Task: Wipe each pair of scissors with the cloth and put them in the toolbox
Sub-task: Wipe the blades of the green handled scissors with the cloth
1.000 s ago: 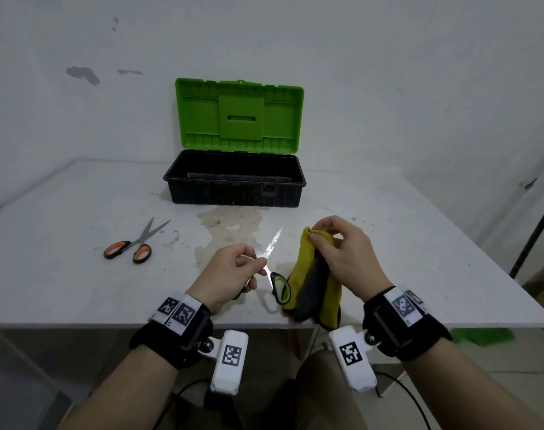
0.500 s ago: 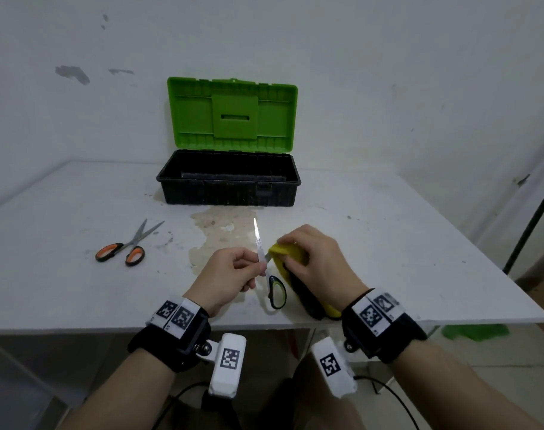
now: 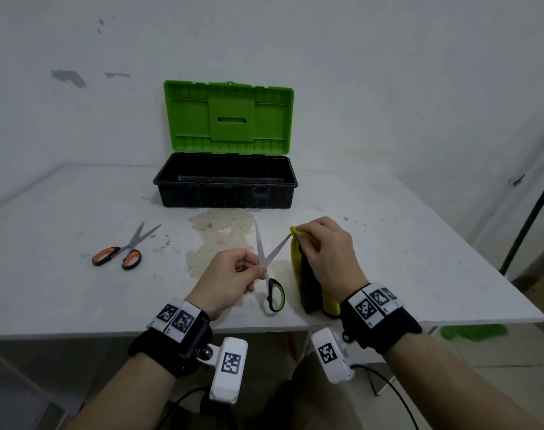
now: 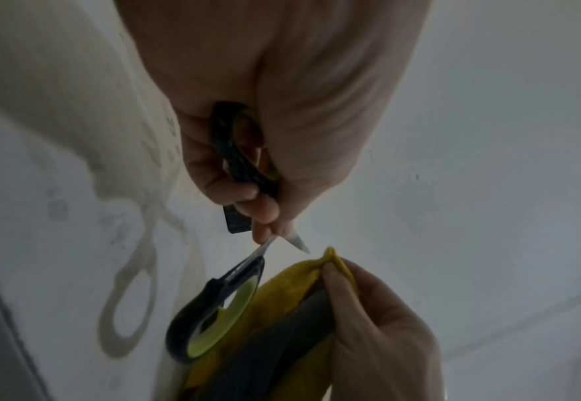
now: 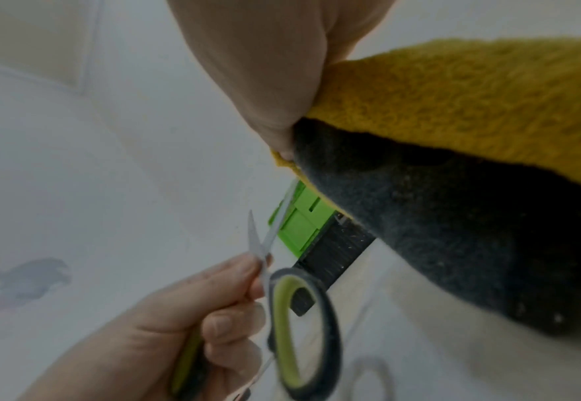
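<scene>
My left hand [image 3: 233, 274] grips the green-and-black scissors [image 3: 272, 274] near the pivot, one handle loop tucked in its palm [image 4: 237, 152]. Their blades are spread in a V and the other loop [image 5: 299, 325] hangs free. My right hand [image 3: 323, 252] pinches the yellow-and-grey cloth [image 3: 308, 290] around the tip of the right blade; the cloth [image 5: 453, 135] hangs down from the fingers. A second pair with orange handles [image 3: 122, 249] lies on the table at the left. The black toolbox [image 3: 225, 184] stands behind with its green lid [image 3: 229, 116] up.
The white table [image 3: 404, 259] has a brownish stain [image 3: 221, 237] between my hands and the toolbox. Its front edge runs just under my wrists. A dark pole [image 3: 528, 218] leans at the right, and something green [image 3: 472, 332] lies on the floor.
The scissor blades have opened from nearly shut into a V. My right hand has slid the cloth outward along the right blade to its tip, away from the pivot.
</scene>
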A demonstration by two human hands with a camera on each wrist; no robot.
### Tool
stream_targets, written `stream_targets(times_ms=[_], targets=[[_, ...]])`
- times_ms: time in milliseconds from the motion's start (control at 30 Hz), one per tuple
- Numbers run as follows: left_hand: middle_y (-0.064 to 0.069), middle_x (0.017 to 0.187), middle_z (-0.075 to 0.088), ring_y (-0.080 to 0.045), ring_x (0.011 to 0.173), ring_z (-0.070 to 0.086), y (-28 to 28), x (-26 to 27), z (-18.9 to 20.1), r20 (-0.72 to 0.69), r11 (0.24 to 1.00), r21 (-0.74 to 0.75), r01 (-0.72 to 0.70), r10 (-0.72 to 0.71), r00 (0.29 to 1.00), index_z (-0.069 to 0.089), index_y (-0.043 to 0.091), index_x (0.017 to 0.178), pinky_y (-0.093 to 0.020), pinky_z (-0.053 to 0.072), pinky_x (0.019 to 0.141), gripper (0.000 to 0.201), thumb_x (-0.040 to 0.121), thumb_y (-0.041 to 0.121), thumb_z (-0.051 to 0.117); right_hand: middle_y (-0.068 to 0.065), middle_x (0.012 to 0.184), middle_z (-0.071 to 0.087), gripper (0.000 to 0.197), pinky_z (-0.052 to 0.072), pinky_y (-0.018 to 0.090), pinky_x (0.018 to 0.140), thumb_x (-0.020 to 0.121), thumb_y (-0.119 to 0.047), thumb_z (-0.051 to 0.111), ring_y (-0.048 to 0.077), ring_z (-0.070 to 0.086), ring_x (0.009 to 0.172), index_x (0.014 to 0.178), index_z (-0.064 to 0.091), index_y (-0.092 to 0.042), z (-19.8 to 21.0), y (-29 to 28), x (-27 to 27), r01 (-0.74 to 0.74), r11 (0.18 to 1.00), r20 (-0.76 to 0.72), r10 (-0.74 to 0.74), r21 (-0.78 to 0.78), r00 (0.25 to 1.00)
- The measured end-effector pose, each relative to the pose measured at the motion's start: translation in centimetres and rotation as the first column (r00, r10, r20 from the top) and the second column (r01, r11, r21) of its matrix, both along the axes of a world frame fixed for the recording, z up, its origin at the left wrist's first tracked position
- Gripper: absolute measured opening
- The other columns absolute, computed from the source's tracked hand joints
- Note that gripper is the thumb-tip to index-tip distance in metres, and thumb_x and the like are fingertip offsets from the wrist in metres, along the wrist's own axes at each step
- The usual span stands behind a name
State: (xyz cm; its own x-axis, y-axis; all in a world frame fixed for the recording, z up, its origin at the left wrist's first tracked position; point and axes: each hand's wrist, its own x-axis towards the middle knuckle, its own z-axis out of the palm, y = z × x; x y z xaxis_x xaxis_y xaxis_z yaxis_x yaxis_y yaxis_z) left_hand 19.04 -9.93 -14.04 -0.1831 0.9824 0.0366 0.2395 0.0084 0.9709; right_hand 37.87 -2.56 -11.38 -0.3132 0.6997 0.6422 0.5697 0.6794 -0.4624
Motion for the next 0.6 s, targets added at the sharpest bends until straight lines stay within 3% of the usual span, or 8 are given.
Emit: stream_targets(times_ms=[67,167,233,400,467,600], targets=[[-0.006,0.071,0.073,-0.010,0.052,0.055,0.1,0.0,0.1,-0.004,1.000,0.002,0.004,-0.004,1.000,0.067,0.008,0.084,-0.022,0.046,0.053,0.007,0.091,0.006,0.068,0.001,0.096,0.063,0.014,0.045,0.012,0.078,0.089,-0.012,0.067,0.010,0.057,0.082,0.101,0.073,-0.010,0.1,-1.2,-0.2,-0.083,0.996,0.040,0.082,0.024,0.996],[-0.009,0.073,0.073,-0.011,0.053,0.055,0.1,0.3,0.2,-0.021,0.999,0.016,0.036,-0.036,0.999,0.067,0.007,0.085,-0.023,0.045,0.053,0.005,0.090,0.007,0.068,0.006,0.097,0.061,0.015,0.054,0.033,0.070,0.089,-0.011,0.065,0.020,0.061,0.079,0.102,0.072,-0.010,-1.0,-2.8,-1.1,-0.213,0.977,0.172,0.207,0.018,0.963],[-0.011,0.074,0.073,-0.012,0.054,0.055,0.1,0.4,0.3,-0.047,0.998,0.029,0.048,-0.047,0.998,0.067,0.007,0.085,-0.022,0.046,0.053,0.005,0.090,0.007,0.069,0.007,0.096,0.061,0.015,0.055,0.040,0.065,0.089,-0.010,0.065,0.022,0.061,0.076,0.102,0.072,-0.010,-1.7,-2.6,-1.3,-0.213,0.977,0.198,0.206,0.013,0.958],[-0.008,0.073,0.071,-0.009,0.053,0.054,-0.2,-0.1,0.2,-0.102,0.999,0.035,0.037,-0.033,0.994,0.066,0.008,0.084,-0.023,0.047,0.055,0.007,0.090,0.009,0.070,0.001,0.096,0.062,0.016,0.052,0.027,0.079,0.091,-0.012,0.064,0.012,0.057,0.082,0.103,0.074,-0.010,-1.0,-0.6,-0.3,-0.050,0.997,0.063,0.053,-0.056,0.997],[-0.006,0.073,0.072,-0.008,0.053,0.055,-0.1,-0.3,0.1,-0.129,0.999,0.038,0.025,-0.020,0.991,0.066,0.011,0.084,-0.024,0.048,0.057,0.007,0.090,0.011,0.070,0.000,0.094,0.063,0.015,0.050,0.021,0.079,0.091,-0.014,0.065,0.008,0.056,0.081,0.102,0.074,-0.010,-0.3,-0.4,-0.1,-0.014,0.999,0.023,0.015,-0.032,1.000],[-0.003,0.078,0.072,-0.009,0.057,0.060,0.3,-0.5,0.1,-0.230,0.997,0.079,0.012,0.006,0.973,0.068,0.017,0.086,-0.025,0.052,0.060,0.004,0.090,0.017,0.071,0.001,0.095,0.061,0.014,0.048,0.020,0.075,0.092,-0.015,0.063,0.012,0.058,0.080,0.102,0.073,-0.011,0.0,-2.3,-1.0,-0.123,0.992,0.102,0.124,-0.016,0.987]])
